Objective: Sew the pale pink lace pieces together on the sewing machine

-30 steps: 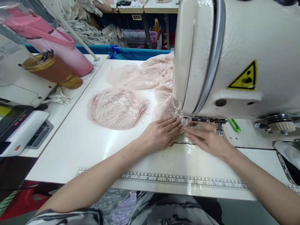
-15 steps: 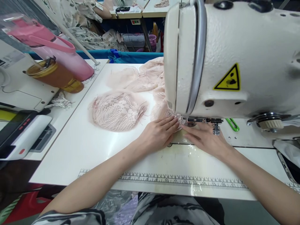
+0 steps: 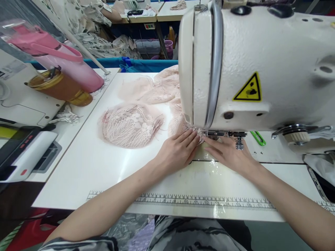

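Observation:
Pale pink lace fabric [image 3: 131,123] lies spread on the white sewing table [image 3: 86,164] and runs under the head of a cream industrial sewing machine [image 3: 251,66]. My left hand [image 3: 178,151] lies flat on the lace edge just left of the presser foot [image 3: 213,134], fingers stretched out and close together. My right hand [image 3: 229,155] rests flat on the machine bed in front of the foot, fingertips touching the lace. The needle itself is hidden behind the machine head.
A pink jug [image 3: 60,59] and a brown cup [image 3: 56,85] lie at the left, above a white device with red buttons [image 3: 24,150]. A green clip [image 3: 258,137] sits right of the foot. A ruler strip [image 3: 204,202] lines the table's front edge. A phone [image 3: 320,183] lies far right.
Both hands have shifted slightly with the lace towards the presser foot. The camera view has tilted, showing more of the machine's top.

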Demonstrator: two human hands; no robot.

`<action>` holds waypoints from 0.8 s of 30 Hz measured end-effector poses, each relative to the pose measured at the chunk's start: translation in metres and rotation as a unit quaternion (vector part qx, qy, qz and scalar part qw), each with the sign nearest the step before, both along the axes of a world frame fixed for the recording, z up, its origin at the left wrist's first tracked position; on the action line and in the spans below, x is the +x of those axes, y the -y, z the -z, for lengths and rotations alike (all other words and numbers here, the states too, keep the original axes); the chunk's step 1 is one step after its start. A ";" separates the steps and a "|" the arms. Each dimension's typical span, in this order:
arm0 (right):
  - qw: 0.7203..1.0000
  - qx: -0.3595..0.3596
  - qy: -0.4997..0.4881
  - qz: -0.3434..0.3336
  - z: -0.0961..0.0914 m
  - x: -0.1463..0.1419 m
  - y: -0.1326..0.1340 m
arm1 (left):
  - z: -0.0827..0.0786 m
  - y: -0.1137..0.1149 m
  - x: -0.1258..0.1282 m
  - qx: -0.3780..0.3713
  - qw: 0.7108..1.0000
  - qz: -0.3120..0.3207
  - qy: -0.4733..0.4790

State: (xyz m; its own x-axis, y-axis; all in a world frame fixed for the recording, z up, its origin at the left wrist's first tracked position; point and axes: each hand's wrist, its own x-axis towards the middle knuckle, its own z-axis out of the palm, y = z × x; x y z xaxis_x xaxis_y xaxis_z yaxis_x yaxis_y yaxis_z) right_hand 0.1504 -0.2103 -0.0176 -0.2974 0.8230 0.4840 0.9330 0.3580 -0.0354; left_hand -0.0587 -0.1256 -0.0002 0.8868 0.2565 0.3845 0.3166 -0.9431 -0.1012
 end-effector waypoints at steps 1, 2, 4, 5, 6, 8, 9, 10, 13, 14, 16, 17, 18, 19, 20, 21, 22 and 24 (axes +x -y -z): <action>1.000 0.008 0.004 0.000 0.001 0.000 0.000 | 0.000 0.001 0.000 0.002 1.000 -0.002 -0.001; 1.000 0.012 0.007 0.002 0.001 -0.001 0.001 | 0.000 0.001 0.001 0.003 1.000 -0.004 -0.004; 1.000 0.014 0.007 0.015 0.002 -0.003 0.001 | 0.001 0.003 0.001 0.009 1.000 -0.006 -0.007; 1.000 0.015 0.007 0.021 0.002 -0.004 0.002 | 0.002 0.004 0.001 0.013 1.000 -0.005 -0.006; 0.999 0.017 0.007 0.026 0.001 -0.005 0.003 | 0.002 0.004 0.002 0.018 1.000 -0.005 -0.004; 0.999 0.026 0.010 0.028 -0.001 -0.006 0.003 | 0.003 0.005 0.002 0.023 1.000 -0.003 -0.001; 0.999 0.031 0.013 0.025 -0.003 -0.007 0.003 | 0.003 0.005 0.002 0.024 1.000 -0.003 0.000; 0.999 0.034 0.016 0.022 -0.004 -0.007 0.003 | 0.003 0.005 0.002 0.023 1.000 -0.005 -0.001; 0.999 0.031 0.022 0.021 -0.007 -0.007 0.003 | 0.001 0.006 0.003 0.018 1.000 -0.013 -0.002; 0.999 0.026 0.022 0.022 -0.008 -0.006 0.003 | 0.001 0.006 0.003 0.016 1.000 -0.016 -0.002; 0.999 0.016 0.022 0.023 -0.008 -0.006 0.003 | 0.000 0.007 0.004 0.014 1.000 -0.023 -0.003; 0.999 0.012 0.022 0.024 -0.007 -0.005 0.003 | -0.001 0.008 0.005 0.015 1.000 -0.026 -0.002; 0.999 0.008 0.023 0.025 -0.006 -0.005 0.003 | -0.001 0.008 0.005 0.017 0.999 -0.029 -0.001; 0.999 0.005 0.025 0.026 -0.006 -0.005 0.003 | -0.001 0.008 0.006 0.019 0.999 -0.031 0.000; 0.999 0.003 0.028 0.028 -0.005 -0.005 0.003 | 0.000 0.008 0.007 0.020 0.999 -0.033 0.002; 0.999 0.002 0.033 0.031 -0.005 -0.005 0.003 | 0.000 0.008 0.007 0.021 0.999 -0.035 0.003; 0.999 -0.002 0.040 0.033 -0.006 -0.005 0.003 | 0.000 0.008 0.008 0.019 0.999 -0.038 0.005; 0.997 -0.012 0.062 0.037 -0.008 -0.006 0.003 | 0.001 0.007 0.009 0.008 0.999 -0.044 0.005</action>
